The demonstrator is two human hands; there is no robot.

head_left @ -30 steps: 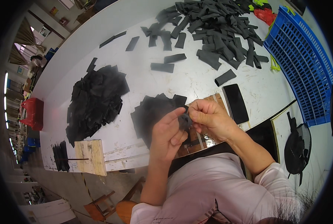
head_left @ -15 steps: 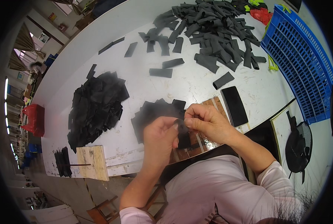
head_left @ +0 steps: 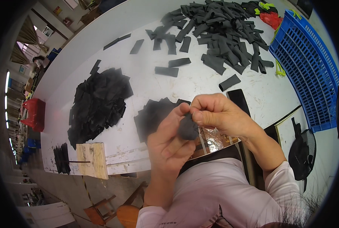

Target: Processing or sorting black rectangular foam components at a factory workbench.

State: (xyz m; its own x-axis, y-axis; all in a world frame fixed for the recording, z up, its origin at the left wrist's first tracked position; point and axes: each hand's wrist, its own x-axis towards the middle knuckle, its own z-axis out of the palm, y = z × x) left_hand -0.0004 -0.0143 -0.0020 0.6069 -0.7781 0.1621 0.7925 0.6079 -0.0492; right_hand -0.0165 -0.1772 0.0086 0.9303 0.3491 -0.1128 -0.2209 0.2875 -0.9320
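Between both hands, raised over the near table edge, is a small dark grey fabric piece (head_left: 187, 129), bunched and rounded. My left hand (head_left: 168, 142) grips it from the left, thumb and fingers closed round its side. With thumb and forefinger, my right hand (head_left: 220, 116) pinches its upper edge. Just behind the left hand lies a pile of flat black fabric pieces (head_left: 152, 116), partly hidden by it. Under the right hand is a brown board (head_left: 230, 141) with shiny clear tape. A dark phone (head_left: 236, 98) lies past the right wrist, partly covered.
A larger black fabric heap (head_left: 99, 100) lies at left. Many grey fabric tubes (head_left: 222, 38) cover the far table. A blue plastic basket (head_left: 306, 64) stands at right, above a black mesh bag (head_left: 303, 154). A wooden block (head_left: 91, 160) with a rod sits at the near left edge.
Both hands have come up and closer to me with the fabric piece. It now shows as a rounded bunch, and the left hand has turned to show more of its palm side.
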